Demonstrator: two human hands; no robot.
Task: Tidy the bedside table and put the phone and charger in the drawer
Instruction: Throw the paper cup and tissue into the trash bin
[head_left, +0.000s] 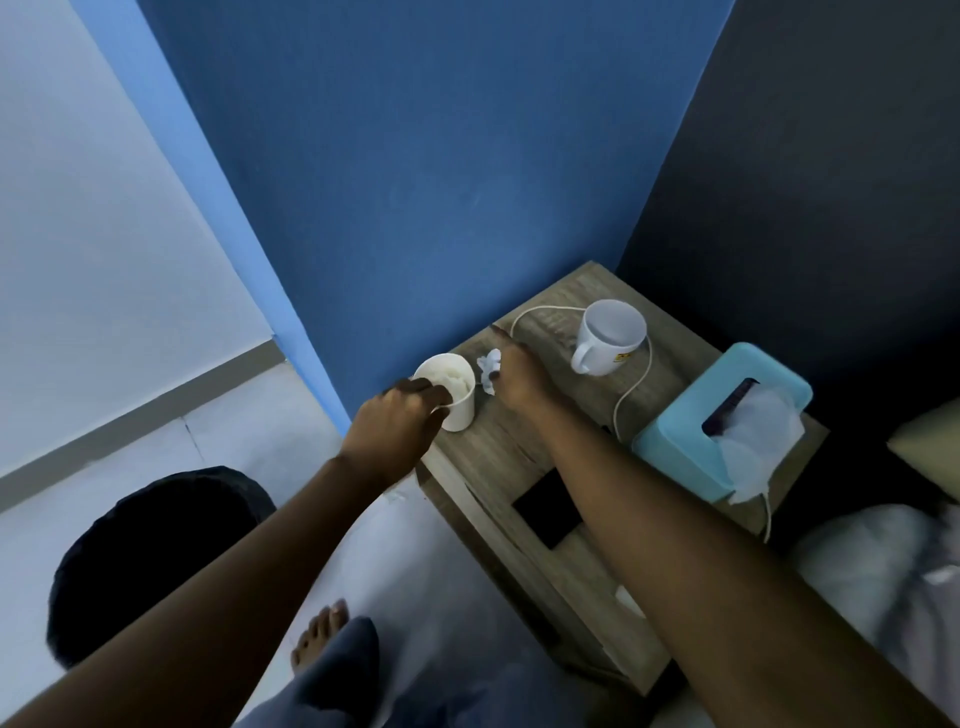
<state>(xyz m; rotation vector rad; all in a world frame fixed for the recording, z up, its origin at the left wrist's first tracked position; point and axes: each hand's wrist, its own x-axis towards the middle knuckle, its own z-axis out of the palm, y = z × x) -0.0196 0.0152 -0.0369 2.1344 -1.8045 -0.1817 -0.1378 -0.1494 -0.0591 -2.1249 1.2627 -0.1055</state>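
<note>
A wooden bedside table (524, 447) stands in the corner. At its left edge my left hand (400, 421) grips the rim of a white paper cup (457, 400) with crumpled tissue inside. My right hand (517, 382) pinches a small crumpled white scrap (488, 366) just right of the cup. A white charger cable (631, 387) curves around a white mug (610, 335) and runs under the tissue box. The table's front shows a dark square cut-out (548, 512). No phone is visible.
A light blue tissue box (722, 415) with a tissue sticking out sits at the table's right side. A dark round bin (150, 556) stands on the floor at the left. Bedding (883, 571) lies to the right. My bare foot (317, 639) is below.
</note>
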